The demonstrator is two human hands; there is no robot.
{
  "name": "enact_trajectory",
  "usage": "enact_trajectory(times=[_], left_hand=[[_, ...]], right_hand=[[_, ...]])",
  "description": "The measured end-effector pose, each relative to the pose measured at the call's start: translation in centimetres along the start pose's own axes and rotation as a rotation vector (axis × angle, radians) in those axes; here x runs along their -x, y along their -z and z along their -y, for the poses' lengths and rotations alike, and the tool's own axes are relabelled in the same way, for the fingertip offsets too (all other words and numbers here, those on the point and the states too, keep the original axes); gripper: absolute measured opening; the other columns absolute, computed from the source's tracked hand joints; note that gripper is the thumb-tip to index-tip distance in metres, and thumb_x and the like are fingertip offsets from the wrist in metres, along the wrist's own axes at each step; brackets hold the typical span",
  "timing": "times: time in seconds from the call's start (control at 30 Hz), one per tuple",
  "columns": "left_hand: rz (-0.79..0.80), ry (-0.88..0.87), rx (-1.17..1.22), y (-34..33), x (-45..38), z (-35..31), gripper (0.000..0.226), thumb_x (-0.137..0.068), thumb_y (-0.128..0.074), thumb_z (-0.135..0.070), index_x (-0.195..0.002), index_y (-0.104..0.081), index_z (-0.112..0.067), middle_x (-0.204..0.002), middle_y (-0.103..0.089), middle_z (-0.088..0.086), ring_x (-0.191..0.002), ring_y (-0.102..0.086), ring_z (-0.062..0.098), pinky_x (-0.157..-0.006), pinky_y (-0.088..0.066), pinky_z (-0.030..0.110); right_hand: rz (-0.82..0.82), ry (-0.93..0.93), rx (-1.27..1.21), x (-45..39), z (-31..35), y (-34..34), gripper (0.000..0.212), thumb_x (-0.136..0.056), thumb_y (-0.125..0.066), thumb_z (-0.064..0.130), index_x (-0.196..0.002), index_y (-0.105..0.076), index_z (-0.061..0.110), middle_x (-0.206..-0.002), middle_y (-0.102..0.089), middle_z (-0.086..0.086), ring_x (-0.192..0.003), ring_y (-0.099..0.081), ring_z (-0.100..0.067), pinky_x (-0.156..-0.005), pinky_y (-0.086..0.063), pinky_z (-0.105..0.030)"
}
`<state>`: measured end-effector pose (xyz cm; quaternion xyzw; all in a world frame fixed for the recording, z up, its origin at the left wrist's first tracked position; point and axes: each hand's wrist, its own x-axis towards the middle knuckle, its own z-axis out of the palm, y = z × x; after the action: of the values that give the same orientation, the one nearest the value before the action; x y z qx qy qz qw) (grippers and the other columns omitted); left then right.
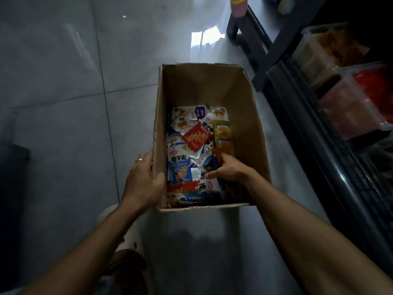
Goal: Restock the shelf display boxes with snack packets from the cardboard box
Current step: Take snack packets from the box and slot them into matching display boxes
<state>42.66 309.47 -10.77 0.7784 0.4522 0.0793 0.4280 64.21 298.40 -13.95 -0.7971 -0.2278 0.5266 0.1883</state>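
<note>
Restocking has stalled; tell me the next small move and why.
Probably lift the right hand out with the orange snack packets it pinches, towards the clear plastic display boxes on the right; the left hand already grips the brown cardboard box wall, steadying it.

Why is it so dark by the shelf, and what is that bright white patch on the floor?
Head view: the shelf side sits in shadow; the white patch is light glaring off the shiny floor tiles; edges look bent by the wide lens; the cardboard box is dim inside.
</note>
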Motion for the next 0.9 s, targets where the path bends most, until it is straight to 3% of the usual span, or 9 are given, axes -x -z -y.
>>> enact_trajectory(times=[0.13, 0.23, 0.3, 0.4, 0.53, 0.63, 0.73, 0.83, 0.9], left_hand=[[0.003, -0.011, -0.010, 0.5, -0.7, 0.4, 0.043, -0.088, -0.060, -0.007, -0.130, -0.053, -0.014, -0.116, -0.058, 0.007, -0.101, -0.061, 0.026, -0.081, -0.058, 0.048], [0.000, -0.014, -0.011, 0.3, -0.7, 0.4, 0.045, -0.090, -0.060, -0.008, -0.133, -0.051, -0.013, -0.118, -0.056, 0.006, -0.103, -0.060, 0.026, -0.080, -0.059, 0.048], [-0.015, -0.029, -0.029, 0.1, -0.8, 0.5, 0.046, -0.090, -0.060, -0.009, -0.135, -0.050, -0.013, -0.118, -0.055, 0.006, -0.102, -0.060, 0.025, -0.080, -0.059, 0.046], [-0.032, -0.041, -0.041, -0.1, -0.9, 0.5, 0.047, -0.090, -0.059, -0.008, -0.136, -0.051, -0.011, -0.119, -0.056, 0.008, -0.101, -0.059, 0.023, -0.077, -0.055, 0.035], [-0.040, -0.038, -0.034, -0.3, -1.0, 0.6, 0.047, -0.090, -0.059, -0.007, -0.136, -0.050, -0.010, -0.120, -0.056, 0.009, -0.103, -0.058, 0.024, -0.072, -0.049, 0.026], [-0.056, -0.042, -0.021, -0.4, -1.0, 0.6, 0.047, -0.091, -0.058, -0.007, -0.137, -0.049, -0.010, -0.121, -0.055, 0.009, -0.103, -0.056, 0.021, -0.070, -0.048, 0.020], [-0.068, -0.041, 0.006, -0.5, -1.0, 0.6, 0.047, -0.093, -0.057, -0.008, -0.138, -0.047, -0.011, -0.123, -0.054, 0.008, -0.103, -0.055, 0.019, -0.076, -0.056, 0.032], [-0.073, -0.047, 0.019, -0.6, -0.9, 0.7, 0.046, -0.091, -0.057, -0.008, -0.137, -0.048, -0.012, -0.120, -0.055, 0.008, -0.104, -0.057, 0.022, -0.081, -0.057, 0.039], [-0.076, -0.050, 0.023, -0.6, -0.9, 0.7, 0.046, -0.091, -0.056, -0.006, -0.137, -0.049, -0.011, -0.118, -0.054, 0.007, -0.102, -0.056, 0.021, -0.078, -0.054, 0.034]], right_hand=[[0.172, 0.059, 0.130, 0.5, 0.5, -1.8, 0.070, -0.089, -0.067, 0.012, -0.151, -0.033, 0.017, -0.144, -0.046, -0.009, -0.117, -0.052, -0.020, -0.098, -0.046, -0.030], [0.106, 0.105, 0.085, 0.1, 0.6, -2.3, 0.069, -0.087, -0.068, 0.005, -0.148, -0.039, 0.018, -0.143, -0.047, -0.007, -0.116, -0.051, -0.016, -0.083, -0.052, -0.025], [0.037, 0.104, 0.129, 0.0, 0.5, -2.3, 0.080, -0.084, -0.074, 0.011, -0.151, -0.032, 0.020, -0.145, -0.044, -0.006, -0.122, -0.050, -0.020, -0.089, -0.051, -0.028], [0.094, 0.090, 0.278, 0.3, 0.5, -2.4, 0.093, -0.081, -0.077, 0.014, -0.155, -0.022, 0.017, -0.149, -0.039, -0.005, -0.130, -0.044, -0.025, -0.103, -0.041, -0.033], [0.098, 0.104, 0.210, 0.3, 0.6, -2.2, 0.081, -0.079, -0.076, 0.006, -0.149, -0.036, 0.017, -0.143, -0.047, -0.004, -0.127, -0.048, -0.022, -0.100, -0.041, -0.032], [0.064, 0.144, 0.295, 0.2, 0.7, -2.4, 0.067, -0.079, -0.077, 0.009, -0.140, -0.049, 0.011, -0.134, -0.054, -0.004, -0.118, -0.053, -0.019, -0.096, -0.044, -0.027], [0.056, 0.146, 0.414, -0.2, 0.5, -2.8, 0.057, -0.079, -0.079, 0.016, -0.131, -0.057, 0.013, -0.125, -0.060, -0.004, -0.106, -0.059, -0.018, -0.093, -0.054, -0.034], [0.154, 0.094, 0.502, -0.3, 0.4, -3.0, 0.069, -0.083, -0.076, 0.025, -0.144, -0.044, 0.018, -0.134, -0.055, -0.004, -0.115, -0.056, -0.022, -0.095, -0.050, -0.034], [0.204, 0.076, 0.524, -0.3, 0.6, -3.0, 0.076, -0.086, -0.073, 0.029, -0.150, -0.033, 0.020, -0.143, -0.047, -0.004, -0.126, -0.049, -0.024, -0.100, -0.043, -0.035]])
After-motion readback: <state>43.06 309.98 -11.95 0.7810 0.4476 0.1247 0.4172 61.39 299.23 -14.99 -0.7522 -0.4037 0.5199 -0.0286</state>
